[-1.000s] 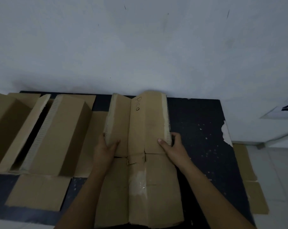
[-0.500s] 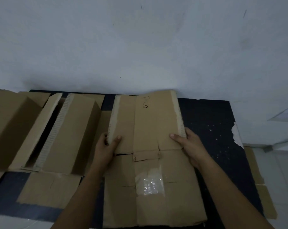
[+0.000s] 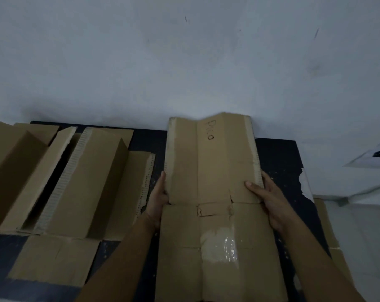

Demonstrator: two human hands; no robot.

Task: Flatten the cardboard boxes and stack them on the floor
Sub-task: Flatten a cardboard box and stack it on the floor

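A flattened brown cardboard box (image 3: 213, 171) with handwriting near its top and a patch of clear tape lower down lies lengthwise over a dark table (image 3: 280, 158). My left hand (image 3: 159, 196) grips its left edge and my right hand (image 3: 264, 198) grips its right edge, thumb on top. Its far end reaches past the table's back edge against the wall. To the left, an unflattened cardboard box (image 3: 91, 182) lies open with flaps spread. Another open box (image 3: 8, 162) sits at the far left, partly cut off by the frame.
A white wall (image 3: 184, 62) rises right behind the table. Flat cardboard pieces (image 3: 326, 227) lie on the pale floor to the right of the table. A white sheet with dark print (image 3: 378, 155) shows at the right edge.
The flattened box has spread wider and shifted right and away, its far end now reaching the wall. Both hands stayed on its side edges and moved apart with it.
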